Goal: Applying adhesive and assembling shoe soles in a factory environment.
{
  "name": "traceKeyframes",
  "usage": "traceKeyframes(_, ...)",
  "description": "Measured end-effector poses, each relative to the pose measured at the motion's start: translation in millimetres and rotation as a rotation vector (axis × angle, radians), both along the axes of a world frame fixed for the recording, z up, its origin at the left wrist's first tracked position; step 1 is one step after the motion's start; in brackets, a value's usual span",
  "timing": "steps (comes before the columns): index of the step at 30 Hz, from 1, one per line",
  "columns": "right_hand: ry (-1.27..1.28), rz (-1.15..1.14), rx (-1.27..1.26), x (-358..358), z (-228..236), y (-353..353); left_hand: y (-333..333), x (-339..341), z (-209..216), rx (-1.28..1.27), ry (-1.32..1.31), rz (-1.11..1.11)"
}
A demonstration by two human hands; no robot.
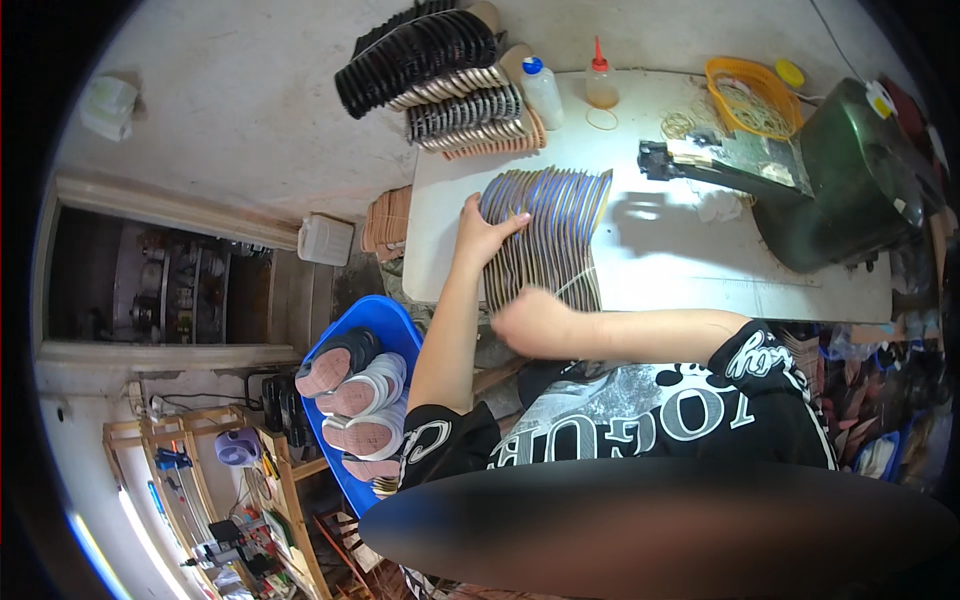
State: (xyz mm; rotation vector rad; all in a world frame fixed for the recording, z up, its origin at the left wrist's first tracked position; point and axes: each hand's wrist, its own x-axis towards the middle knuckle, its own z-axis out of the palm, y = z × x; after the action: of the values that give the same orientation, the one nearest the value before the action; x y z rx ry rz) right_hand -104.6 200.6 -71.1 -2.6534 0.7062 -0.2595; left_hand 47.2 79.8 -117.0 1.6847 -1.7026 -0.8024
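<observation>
On the white table [690, 292], just off the view's centre toward one o'clock, lies a row of thin, curved blue-grey pieces [555, 235]. The left hand [488, 238] clasps its nine-o'clock side, thumb over the top. At six o'clock the right hand [538, 320] is curled beside a thin pale strand [577, 281]; whether it grips anything cannot be told. The pieces look light, bendy and prone to fanning; opposite outer sides seem the safest hold.
</observation>
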Motion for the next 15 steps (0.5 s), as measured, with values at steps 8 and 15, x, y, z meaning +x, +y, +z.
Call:
traceKeyframes(8,-0.394,-0.083,0.586,-149,6,12,5,-23,40,-0.151,-0.258,0.242)
traceKeyframes(15,-0.563,-0.269,1.072,-177,-3,24,36,-137,44,-0.358,-0.583,-0.885)
